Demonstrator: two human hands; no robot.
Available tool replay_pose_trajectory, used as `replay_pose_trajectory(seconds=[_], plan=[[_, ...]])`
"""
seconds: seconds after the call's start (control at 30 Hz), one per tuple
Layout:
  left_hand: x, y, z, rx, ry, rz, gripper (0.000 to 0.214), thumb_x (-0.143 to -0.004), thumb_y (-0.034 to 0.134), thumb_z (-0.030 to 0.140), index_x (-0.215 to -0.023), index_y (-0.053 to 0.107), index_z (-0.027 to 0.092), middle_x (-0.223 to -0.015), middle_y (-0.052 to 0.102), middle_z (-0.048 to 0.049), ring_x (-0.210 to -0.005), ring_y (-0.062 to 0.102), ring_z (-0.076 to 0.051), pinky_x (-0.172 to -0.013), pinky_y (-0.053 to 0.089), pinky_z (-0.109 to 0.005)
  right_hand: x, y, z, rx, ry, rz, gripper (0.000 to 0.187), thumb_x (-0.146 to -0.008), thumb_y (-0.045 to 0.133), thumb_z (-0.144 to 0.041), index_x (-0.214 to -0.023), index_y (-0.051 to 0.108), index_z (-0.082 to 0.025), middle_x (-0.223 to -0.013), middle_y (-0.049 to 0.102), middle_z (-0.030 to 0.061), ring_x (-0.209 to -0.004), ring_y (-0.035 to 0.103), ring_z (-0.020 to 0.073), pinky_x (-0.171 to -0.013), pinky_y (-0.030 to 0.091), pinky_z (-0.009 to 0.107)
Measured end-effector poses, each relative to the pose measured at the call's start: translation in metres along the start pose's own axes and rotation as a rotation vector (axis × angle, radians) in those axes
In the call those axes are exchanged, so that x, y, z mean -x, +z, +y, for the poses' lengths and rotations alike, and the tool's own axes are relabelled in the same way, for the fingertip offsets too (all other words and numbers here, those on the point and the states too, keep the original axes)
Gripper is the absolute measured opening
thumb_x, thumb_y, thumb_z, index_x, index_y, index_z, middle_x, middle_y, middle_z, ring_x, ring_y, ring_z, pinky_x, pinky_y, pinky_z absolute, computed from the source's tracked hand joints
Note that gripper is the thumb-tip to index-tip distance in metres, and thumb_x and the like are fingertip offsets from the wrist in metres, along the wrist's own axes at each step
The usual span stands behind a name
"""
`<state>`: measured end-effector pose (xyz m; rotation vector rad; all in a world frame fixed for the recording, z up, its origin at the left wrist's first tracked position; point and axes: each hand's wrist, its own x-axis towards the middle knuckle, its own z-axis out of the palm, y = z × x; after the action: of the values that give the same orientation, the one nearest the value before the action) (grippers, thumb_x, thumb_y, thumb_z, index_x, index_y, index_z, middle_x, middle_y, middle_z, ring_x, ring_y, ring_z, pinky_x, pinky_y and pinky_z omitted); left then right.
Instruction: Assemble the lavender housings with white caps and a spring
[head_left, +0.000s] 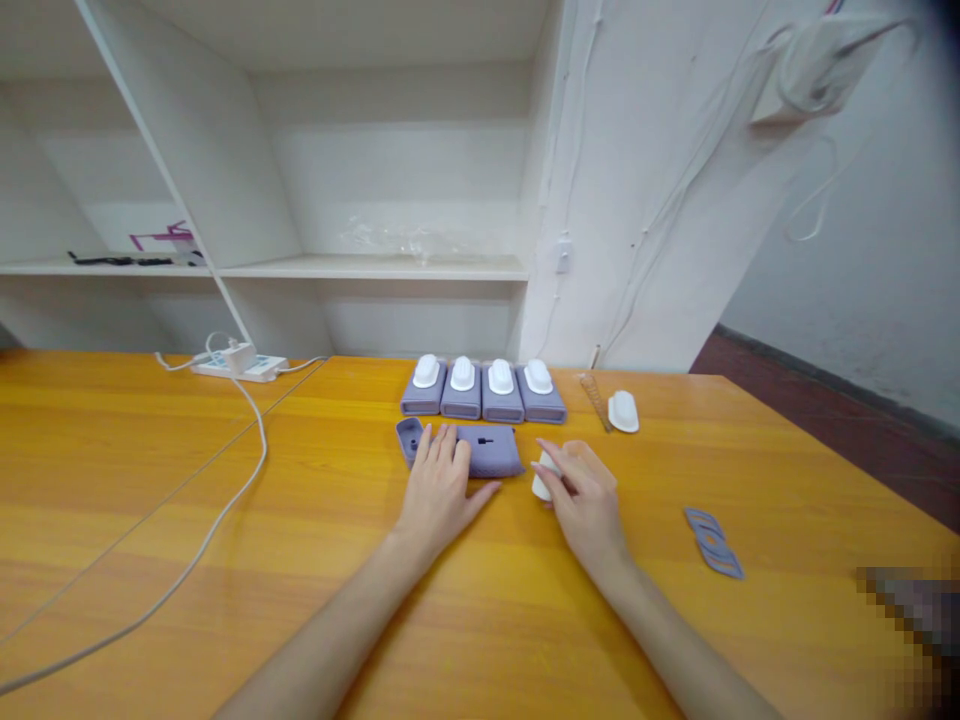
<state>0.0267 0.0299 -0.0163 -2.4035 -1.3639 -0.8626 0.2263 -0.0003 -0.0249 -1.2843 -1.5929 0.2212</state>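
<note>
Head view; one purple case (495,458), lying lengthwise on the counter (487,620) in front of me, a small dark slot in its upper face; my left fingers (448,440), spread over the left part of the case, laid on it and not closed round it, thumb out to the side; one purple cup-shaped end (409,437), showing just left of those fingers, whether joined to the case I cannot tell; one small white piece (541,487), just beside the right end of the case, its shape partly hidden; my right fingers (559,457), pinching that piece.

Purple boxes (501,406), four, in a row beyond the case, each topped by a white knob (500,377); one loose knob (622,411), right of the row, near a coil spring (596,403); one flat purple plate (712,543) with cut-outs, well apart to the right.

Step in hand, by my judgement: steadying the case while the white piece is readied; the next move calls, I think, for a firm left press, then careful turning and lining up of the piece.
</note>
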Motion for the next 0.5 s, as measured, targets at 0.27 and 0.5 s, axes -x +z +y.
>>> replay_pose_trajectory(seconds=[0.27, 0.5], plan=[[-0.0026, -0.0028, -0.0059, 0.097, 0.076, -0.089, 0.041, -0.079, 0.056, 0.046, -0.104, 0.048, 0.014, -0.128, 0.05, -0.0173, -0.126, 0.04, -0.028, -0.109, 0.023, -0.051, -0.0014, 0.0068, 0.0123, -0.263, 0.27, -0.063, 0.053, -0.085, 0.053, -0.032, -0.135, 0.041, -0.017, -0.09, 0.066, 0.0072, -0.074, 0.065, 0.0218, -0.063, 0.056, 0.036], [-0.0014, 0.0, -0.0066, 0.155, 0.138, -0.101, 0.054, -0.078, 0.06, 0.041, -0.121, 0.042, 0.014, -0.127, 0.053, -0.0138, -0.124, 0.043, -0.026, -0.104, 0.037, -0.043, -0.0031, 0.0072, 0.0087, -0.405, 0.311, -0.066, 0.054, -0.081, 0.059, -0.034, -0.129, 0.044, -0.015, -0.096, 0.065, 0.0105, -0.084, 0.066, 0.024, -0.071, 0.056, 0.037]])
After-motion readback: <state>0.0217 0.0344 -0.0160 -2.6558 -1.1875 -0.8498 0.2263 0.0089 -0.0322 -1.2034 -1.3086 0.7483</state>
